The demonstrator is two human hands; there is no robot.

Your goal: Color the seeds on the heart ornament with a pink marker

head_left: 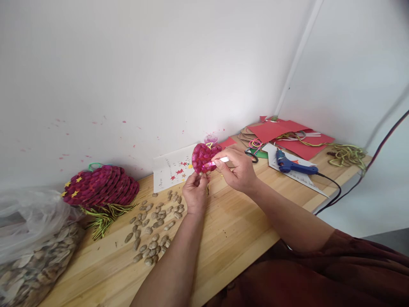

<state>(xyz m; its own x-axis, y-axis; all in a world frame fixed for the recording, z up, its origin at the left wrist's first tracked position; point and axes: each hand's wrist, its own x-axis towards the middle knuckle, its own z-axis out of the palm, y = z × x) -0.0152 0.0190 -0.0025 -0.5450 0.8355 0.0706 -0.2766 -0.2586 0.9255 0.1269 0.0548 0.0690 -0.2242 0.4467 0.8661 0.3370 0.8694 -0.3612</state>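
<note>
My left hand (196,192) is closed on the lower edge of a magenta ornament (201,155) made of painted peanut shells, holding it up above the table. A yellow-green cord loop shows at its top. Pinched in my right hand (238,168) is a white-handled paintbrush (223,160); its pink end touches the ornament's front right side. Loose unpainted peanuts (156,224) lie scattered left of my left hand. Just behind the ornament, a pink-stained clear cup (211,140) stands by the wall, partly hidden.
At left lean stacked magenta ornaments (105,185) with yellow stars and green tassels, beside a plastic bag of shells (41,264). White paper (162,177) bears small stars. To the right lie scissors (252,157), red paper (271,130), a blue glue gun (295,166) with its cable, and cord (347,154).
</note>
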